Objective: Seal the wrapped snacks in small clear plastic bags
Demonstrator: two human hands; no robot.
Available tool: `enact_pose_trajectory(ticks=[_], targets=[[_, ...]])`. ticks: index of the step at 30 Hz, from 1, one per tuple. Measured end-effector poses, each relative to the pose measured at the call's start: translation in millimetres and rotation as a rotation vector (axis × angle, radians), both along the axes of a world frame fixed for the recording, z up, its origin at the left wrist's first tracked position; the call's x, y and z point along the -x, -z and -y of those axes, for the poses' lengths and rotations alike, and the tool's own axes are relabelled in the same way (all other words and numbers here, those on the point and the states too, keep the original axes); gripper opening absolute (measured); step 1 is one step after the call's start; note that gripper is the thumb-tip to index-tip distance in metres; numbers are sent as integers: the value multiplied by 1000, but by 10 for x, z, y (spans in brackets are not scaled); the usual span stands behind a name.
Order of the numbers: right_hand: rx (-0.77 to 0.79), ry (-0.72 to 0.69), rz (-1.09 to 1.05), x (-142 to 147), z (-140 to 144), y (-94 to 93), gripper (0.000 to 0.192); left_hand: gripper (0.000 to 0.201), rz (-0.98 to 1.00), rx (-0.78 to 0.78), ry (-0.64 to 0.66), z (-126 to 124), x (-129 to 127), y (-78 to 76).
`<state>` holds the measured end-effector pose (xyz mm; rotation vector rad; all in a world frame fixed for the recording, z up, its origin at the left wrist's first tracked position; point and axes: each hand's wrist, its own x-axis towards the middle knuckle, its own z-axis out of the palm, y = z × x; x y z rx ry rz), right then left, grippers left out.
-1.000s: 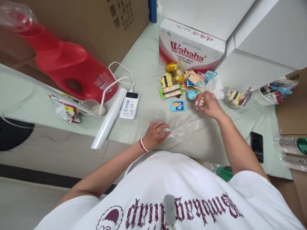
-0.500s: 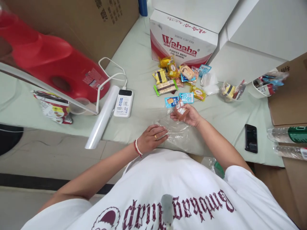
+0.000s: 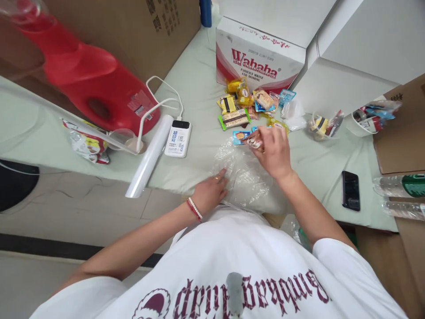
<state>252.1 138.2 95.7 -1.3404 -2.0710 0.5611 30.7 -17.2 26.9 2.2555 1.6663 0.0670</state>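
My right hand (image 3: 276,153) is closed on a small brown-and-red snack packet (image 3: 254,141), held in the fingers above the far edge of a sheet of clear plastic film (image 3: 249,177). My left hand (image 3: 210,189) rests on the near left part of the film, index finger stretched out and the others partly bent. A blue snack packet (image 3: 241,137) lies just beyond the film, with another partly hidden behind my right hand. Farther back is a pile of wrapped snacks, among them a green-ended bar (image 3: 235,119) and a yellow packet (image 3: 228,105).
Behind the pile stands a Wahaha carton (image 3: 255,66). To the left are a power bank (image 3: 178,139) with a white cable, a plastic roll (image 3: 149,157) and a red jug (image 3: 96,84). Snack-filled cups (image 3: 365,126) and a phone (image 3: 351,190) are at right.
My right hand has turned over, back upward, still gripping the brown packet. My left hand's fingers have bent somewhat, and the film looks more spread out. The view has shifted slightly.
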Motion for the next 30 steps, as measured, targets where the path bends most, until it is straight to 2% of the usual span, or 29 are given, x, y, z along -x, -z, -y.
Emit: enact_pose_trajectory(ticks=[2,4,6,8,11,14,18,21,23,25,27,30], targets=[[-135,-38,362,58,257,-14,47,36,4,-33,24,18,-30,15],[-143,-164,570,110,568,73,47,41,22,-101,34,65,-14,56],[-79,-324,628,103,885,212,53,46,47,-170,32,119,30,105],[-6,-433,592,30,1151,352,59,48,91,-228,22,173,85,144],[102,-454,485,-101,1379,512,67,36,156,-298,-8,272,176,184],[203,-345,458,-147,1418,592,55,25,168,-339,-46,425,305,223],[234,-179,372,-176,1318,559,42,26,160,-344,-98,688,518,251],[170,-49,266,-178,1225,476,43,27,127,-369,-40,815,617,230],[147,-1,279,-113,1198,436,46,26,106,-432,24,826,635,207],[175,-35,350,-20,1218,429,46,32,83,-508,77,788,633,190],[206,-144,384,25,1287,450,48,45,58,-561,146,724,639,186],[147,-346,289,-139,1458,508,58,54,81,-534,261,616,696,213]])
